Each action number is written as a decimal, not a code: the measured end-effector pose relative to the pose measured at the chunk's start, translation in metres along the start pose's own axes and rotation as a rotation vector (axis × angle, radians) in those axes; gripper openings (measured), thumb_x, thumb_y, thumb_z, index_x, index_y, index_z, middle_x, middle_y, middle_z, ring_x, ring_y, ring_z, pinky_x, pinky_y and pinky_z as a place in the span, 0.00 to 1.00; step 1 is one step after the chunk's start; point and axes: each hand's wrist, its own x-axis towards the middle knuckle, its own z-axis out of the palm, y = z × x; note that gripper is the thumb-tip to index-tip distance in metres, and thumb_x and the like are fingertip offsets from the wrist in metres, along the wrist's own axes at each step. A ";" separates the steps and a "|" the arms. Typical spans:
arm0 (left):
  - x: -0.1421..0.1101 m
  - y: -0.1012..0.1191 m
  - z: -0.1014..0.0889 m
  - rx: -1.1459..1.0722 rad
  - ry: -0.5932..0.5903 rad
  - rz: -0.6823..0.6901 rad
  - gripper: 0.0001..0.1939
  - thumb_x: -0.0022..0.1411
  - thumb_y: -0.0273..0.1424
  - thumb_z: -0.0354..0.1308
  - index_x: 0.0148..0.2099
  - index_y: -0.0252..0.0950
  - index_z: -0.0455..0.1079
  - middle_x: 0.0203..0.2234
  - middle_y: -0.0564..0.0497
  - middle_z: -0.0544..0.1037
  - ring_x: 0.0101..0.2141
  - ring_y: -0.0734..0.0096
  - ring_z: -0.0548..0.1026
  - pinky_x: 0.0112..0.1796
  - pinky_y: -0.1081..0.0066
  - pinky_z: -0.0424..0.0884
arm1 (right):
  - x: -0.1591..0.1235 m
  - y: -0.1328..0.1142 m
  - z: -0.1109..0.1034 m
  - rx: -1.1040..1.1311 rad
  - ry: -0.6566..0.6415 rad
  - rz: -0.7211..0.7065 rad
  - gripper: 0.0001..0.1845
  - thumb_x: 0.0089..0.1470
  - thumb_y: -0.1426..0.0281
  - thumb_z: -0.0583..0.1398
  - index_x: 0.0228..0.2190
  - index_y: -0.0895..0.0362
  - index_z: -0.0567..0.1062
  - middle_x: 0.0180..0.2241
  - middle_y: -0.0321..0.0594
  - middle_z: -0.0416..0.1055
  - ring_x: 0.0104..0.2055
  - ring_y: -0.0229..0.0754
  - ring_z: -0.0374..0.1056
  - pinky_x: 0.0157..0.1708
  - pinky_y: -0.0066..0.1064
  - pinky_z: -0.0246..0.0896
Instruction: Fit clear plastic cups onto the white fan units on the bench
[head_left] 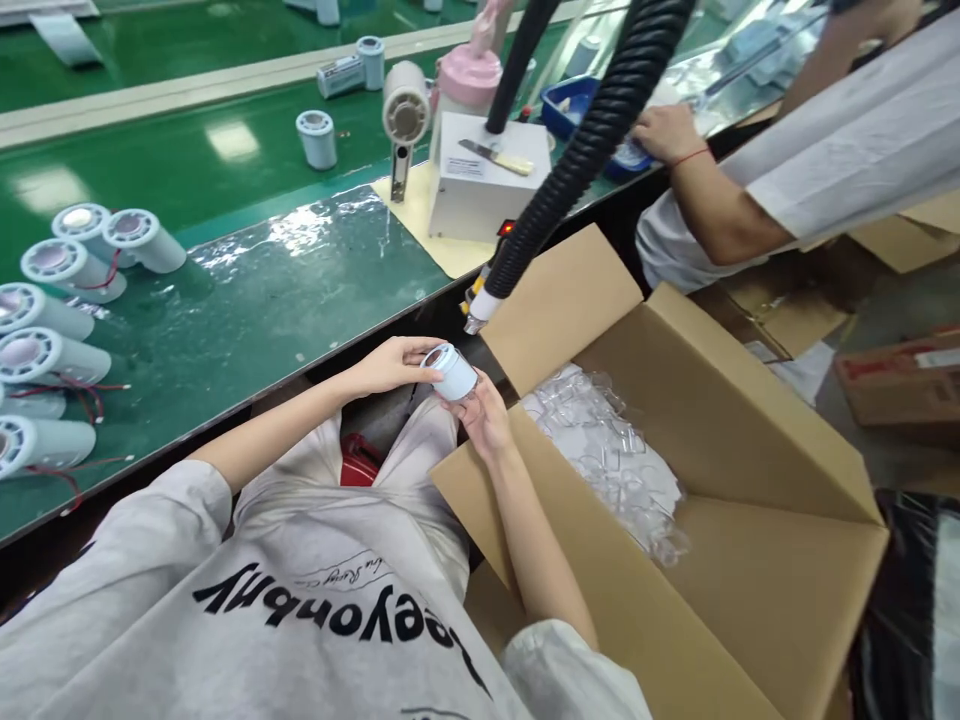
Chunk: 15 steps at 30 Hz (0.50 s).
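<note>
A light-blue plastic cylinder (456,376) with a ringed end is held between both hands, over my lap and just off the bench edge. My left hand (399,364) grips it at the ringed upper end, thumb and fingers on either side. From below and the right, my right hand (486,416) closes round its lower end; a bit of something clear shows by those fingers, too small to make out. Several similar cylinders (60,355) lie at the left of the bench, some with red and black wires. Another blue cylinder (316,140) stands upright on the green belt.
An open cardboard box (765,420) with clear plastic pieces (600,450) is at my right. A black corrugated hose (570,170) hangs above its flap. On the bench (300,290) are a grey-white machine (480,180) carrying a knife (499,157) and a co-worker's hand (671,133) beside a blue tray (566,105).
</note>
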 end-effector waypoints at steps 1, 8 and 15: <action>0.009 0.004 0.001 0.019 -0.004 0.000 0.41 0.39 0.36 0.80 0.56 0.27 0.76 0.51 0.37 0.82 0.55 0.48 0.78 0.60 0.49 0.69 | 0.006 0.001 -0.002 0.016 0.008 -0.015 0.34 0.37 0.46 0.75 0.41 0.50 0.74 0.38 0.36 0.81 0.33 0.44 0.79 0.34 0.38 0.80; 0.032 0.030 0.001 0.209 -0.027 -0.008 0.35 0.41 0.40 0.78 0.51 0.28 0.79 0.46 0.42 0.84 0.55 0.46 0.77 0.60 0.48 0.69 | 0.032 0.005 -0.004 0.073 -0.015 -0.038 0.35 0.42 0.43 0.72 0.42 0.53 0.75 0.37 0.41 0.82 0.33 0.48 0.80 0.34 0.39 0.80; 0.023 0.038 -0.008 0.231 -0.022 0.016 0.34 0.47 0.41 0.76 0.53 0.27 0.78 0.50 0.38 0.82 0.55 0.47 0.77 0.59 0.52 0.70 | 0.034 -0.001 0.005 0.069 -0.062 -0.019 0.35 0.39 0.43 0.73 0.42 0.51 0.74 0.36 0.37 0.82 0.34 0.47 0.81 0.37 0.40 0.81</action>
